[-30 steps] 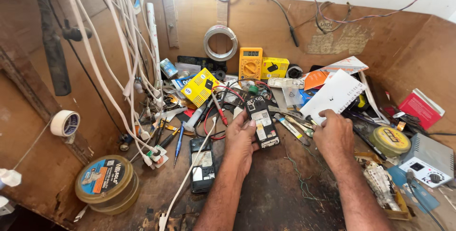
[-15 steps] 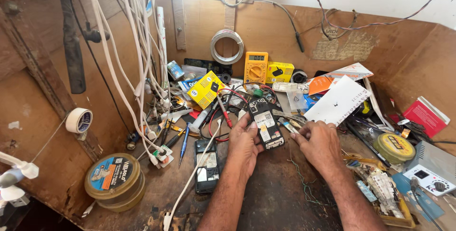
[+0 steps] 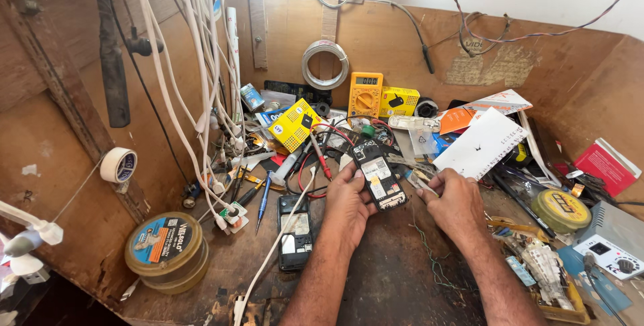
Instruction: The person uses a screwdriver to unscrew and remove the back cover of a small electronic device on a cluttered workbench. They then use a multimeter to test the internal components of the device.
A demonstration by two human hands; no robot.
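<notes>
My left hand gripped a small black mobile phone with its back cover off, fingers curled round its left edge and the thumb pressed on its lower face. The phone sat just above the centre of the frame, tilted so its top leaned toward the upper left. My right hand lay just right of the phone, fingers bent inward and pinched together near the phone's right edge; whether they held some small tool I could not tell, since the tips were too small to make out.

Below and left of my left hand, a second dark phone with its back open lay flat on the scuffed brown wooden surface. A white cable ran across it toward the bottom edge. At the lower left stood a round flat tin with a blue and orange label. Toward the upper middle, a yellow multimeter leaned against the back wall, with a coil of silver solder wire hanging to its left. A white card lay right of centre, and a yellow-lidded round tin sat at the right.
</notes>
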